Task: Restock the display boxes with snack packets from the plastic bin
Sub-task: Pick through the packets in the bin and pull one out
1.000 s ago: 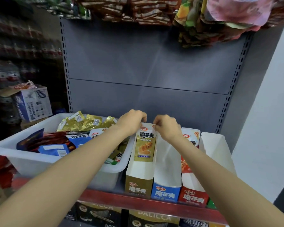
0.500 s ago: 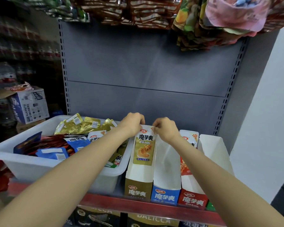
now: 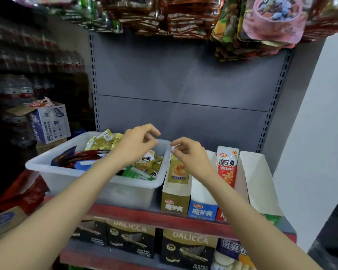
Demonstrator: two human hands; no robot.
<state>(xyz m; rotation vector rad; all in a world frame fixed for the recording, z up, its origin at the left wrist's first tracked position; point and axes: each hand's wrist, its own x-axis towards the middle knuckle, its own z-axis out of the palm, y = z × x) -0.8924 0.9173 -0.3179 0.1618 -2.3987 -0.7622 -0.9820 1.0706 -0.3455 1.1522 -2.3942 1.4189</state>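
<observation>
Along the bottom of the frame, a lower shelf holds dark wafer boxes [image 3: 187,248]. Above them, on the red-edged shelf [image 3: 137,215], four display boxes stand side by side at centre right: a gold display box [image 3: 175,205], a blue display box [image 3: 202,210], a red one mostly hidden behind the right forearm, and a white-walled box [image 3: 260,184] at the far right that shows no packet.

A gold packet [image 3: 178,170] stands upright in the gold box, and a red packet [image 3: 227,164] stands in the red one. The blue box looks empty from here.

The right hand [image 3: 191,156] sits over the top of the gold packet, fingers curled; whether it pinches the packet's top edge I cannot tell. The left hand [image 3: 137,145] hovers above the right end of the plastic bin [image 3: 66,172] at centre left, fingers loosely curled and holding nothing.

In the bin lie mixed snack packets [image 3: 103,142]: gold ones at the back, dark red and blue to the left, green and gold near the right wall.

The step in hand seems to be seating the gold packet. The next move probably calls for the left hand to drop into the bin and pick a packet matching a box's colour.
</observation>
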